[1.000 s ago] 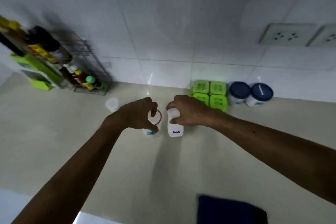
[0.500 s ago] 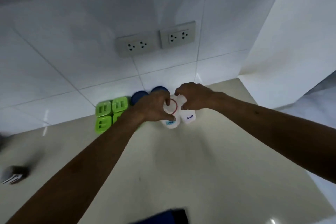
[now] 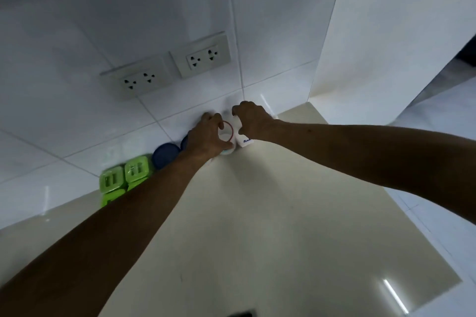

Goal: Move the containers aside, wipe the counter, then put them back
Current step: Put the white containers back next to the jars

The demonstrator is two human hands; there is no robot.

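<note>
My left hand (image 3: 207, 136) grips a small white jar with a red rim (image 3: 226, 134), close to the tiled back wall. Beside it on the right, my right hand (image 3: 251, 119) is closed over the top of a white jar labelled "Salt" (image 3: 246, 141). Both jars are at the back of the beige counter (image 3: 270, 213), near its right end; whether they rest on it I cannot tell. Left of them stand two blue-lidded jars (image 3: 166, 156), one mostly hidden by my left wrist, and green-lidded boxes (image 3: 123, 177).
Two double wall sockets (image 3: 167, 68) sit on the tiles above the jars. The counter ends at a white side wall (image 3: 373, 33) on the right. A dark cloth edge (image 3: 240, 314) shows at the bottom of the view.
Both hands carried the two white jars rightward along the counter, past the green boxes and blue-lidded jars, to the back wall near the right corner.
</note>
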